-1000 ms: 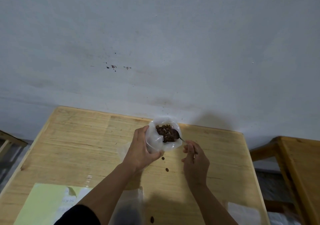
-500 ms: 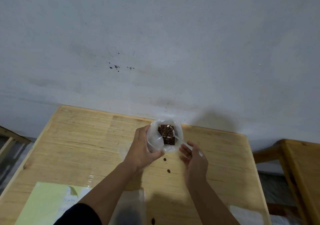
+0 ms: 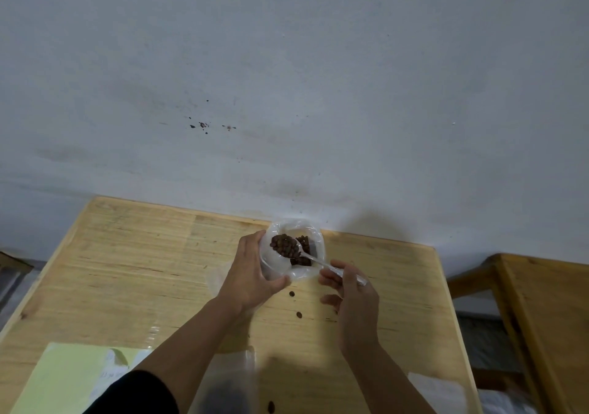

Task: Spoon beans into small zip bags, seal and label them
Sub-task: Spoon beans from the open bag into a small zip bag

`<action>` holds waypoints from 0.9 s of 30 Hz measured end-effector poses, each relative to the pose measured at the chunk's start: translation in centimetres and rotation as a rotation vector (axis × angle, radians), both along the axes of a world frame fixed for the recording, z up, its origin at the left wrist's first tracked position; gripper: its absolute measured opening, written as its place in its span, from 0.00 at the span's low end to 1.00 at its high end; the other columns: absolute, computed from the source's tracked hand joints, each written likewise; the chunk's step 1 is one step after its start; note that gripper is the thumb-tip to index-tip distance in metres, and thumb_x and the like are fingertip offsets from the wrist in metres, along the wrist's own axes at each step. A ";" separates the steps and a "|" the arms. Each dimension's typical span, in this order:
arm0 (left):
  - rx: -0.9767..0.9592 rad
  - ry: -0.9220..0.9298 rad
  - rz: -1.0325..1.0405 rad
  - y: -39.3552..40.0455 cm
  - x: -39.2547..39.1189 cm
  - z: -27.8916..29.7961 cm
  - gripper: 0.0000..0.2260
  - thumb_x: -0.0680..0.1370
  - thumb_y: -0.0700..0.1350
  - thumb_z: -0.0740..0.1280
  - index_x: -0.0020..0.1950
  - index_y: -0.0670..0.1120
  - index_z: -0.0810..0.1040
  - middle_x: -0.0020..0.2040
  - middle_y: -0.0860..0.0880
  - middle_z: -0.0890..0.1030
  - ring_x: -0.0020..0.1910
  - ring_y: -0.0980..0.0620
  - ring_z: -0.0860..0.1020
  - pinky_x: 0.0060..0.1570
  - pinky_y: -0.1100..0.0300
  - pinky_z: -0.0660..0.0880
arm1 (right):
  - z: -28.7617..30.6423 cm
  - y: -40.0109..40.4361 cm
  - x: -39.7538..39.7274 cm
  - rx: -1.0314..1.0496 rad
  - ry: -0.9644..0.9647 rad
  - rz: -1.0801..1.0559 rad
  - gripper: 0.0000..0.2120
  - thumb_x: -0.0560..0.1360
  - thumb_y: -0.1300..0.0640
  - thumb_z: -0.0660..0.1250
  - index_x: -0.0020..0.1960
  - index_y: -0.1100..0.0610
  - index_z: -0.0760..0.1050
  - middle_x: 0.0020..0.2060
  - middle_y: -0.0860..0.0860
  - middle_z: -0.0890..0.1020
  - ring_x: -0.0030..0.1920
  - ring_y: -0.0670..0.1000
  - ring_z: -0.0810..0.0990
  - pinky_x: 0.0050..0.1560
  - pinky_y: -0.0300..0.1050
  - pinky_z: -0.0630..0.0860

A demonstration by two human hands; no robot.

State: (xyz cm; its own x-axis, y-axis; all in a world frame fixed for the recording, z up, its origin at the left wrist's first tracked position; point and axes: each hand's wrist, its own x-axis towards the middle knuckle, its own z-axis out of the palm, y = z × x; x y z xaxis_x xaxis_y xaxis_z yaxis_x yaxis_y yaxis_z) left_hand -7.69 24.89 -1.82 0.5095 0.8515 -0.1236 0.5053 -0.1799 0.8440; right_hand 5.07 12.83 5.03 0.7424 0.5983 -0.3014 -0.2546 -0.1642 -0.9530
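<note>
Your spoon has come up out of the bag with a heap of brown beans on it. Half a second ago the spoon was down low in the bag and you could not see a full scoop, so this is the big change. Your right hand pinches the thin handle of the spoon between thumb and fingers, just to the right of the bag. Your left hand is curled round the left side of the bag and holds its mouth wide open. The bag sits at the far middle of the wooden table, close to the wall. More beans lie dark at the bottom of the bag. Two loose beans still lie on the table just near of the bag, and one more lies close to you. So I think this is the big bag you scoop from, and the scoop is ready to travel. A see-through small bag with something dark in it lies near you, between your arms, and may be where the beans go. A pale green sheet lies at the near left. Carry the spoon flat and slow, or more beans may roll off.
</note>
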 end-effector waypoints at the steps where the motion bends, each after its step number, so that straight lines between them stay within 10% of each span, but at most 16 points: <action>1: -0.001 0.000 0.002 0.0 0.0 0.0 0.47 0.62 0.58 0.77 0.74 0.52 0.56 0.68 0.54 0.61 0.63 0.57 0.65 0.64 0.60 0.69 | 0.1 0.0 -0.2 0.006 -0.126 0.054 0.13 0.80 0.58 0.56 0.51 0.60 0.79 0.39 0.53 0.85 0.38 0.48 0.83 0.27 0.38 0.76; 11: 0.018 0.009 -0.021 -0.5 -0.4 0.2 0.45 0.64 0.59 0.77 0.73 0.52 0.55 0.68 0.54 0.60 0.63 0.56 0.67 0.64 0.60 0.70 | -4.2 -0.1 0.0 -0.263 -0.607 -0.094 0.11 0.80 0.58 0.58 0.53 0.58 0.79 0.37 0.48 0.82 0.35 0.50 0.82 0.35 0.46 0.80; 14: 0.030 0.017 -0.028 -0.5 -0.2 0.2 0.45 0.64 0.58 0.77 0.73 0.52 0.55 0.68 0.54 0.61 0.62 0.57 0.67 0.61 0.65 0.67 | -5.5 0.5 -0.6 -0.230 -0.382 -0.107 0.11 0.80 0.57 0.58 0.52 0.56 0.79 0.37 0.49 0.83 0.35 0.52 0.82 0.27 0.34 0.75; 20: 0.048 0.038 -0.029 -0.6 -0.1 0.1 0.45 0.64 0.58 0.77 0.73 0.52 0.55 0.67 0.55 0.61 0.61 0.59 0.66 0.61 0.65 0.67 | -5.4 2.1 -0.5 -0.093 0.357 -0.191 0.09 0.79 0.59 0.59 0.51 0.60 0.78 0.40 0.56 0.85 0.38 0.50 0.83 0.32 0.40 0.78; 27: 0.039 0.050 -0.030 -0.4 -0.1 0.1 0.45 0.64 0.58 0.76 0.74 0.52 0.55 0.68 0.55 0.61 0.62 0.58 0.66 0.63 0.62 0.68 | -3.7 1.3 0.5 0.007 0.388 -0.197 0.11 0.80 0.57 0.57 0.52 0.60 0.77 0.43 0.57 0.84 0.42 0.51 0.83 0.31 0.37 0.77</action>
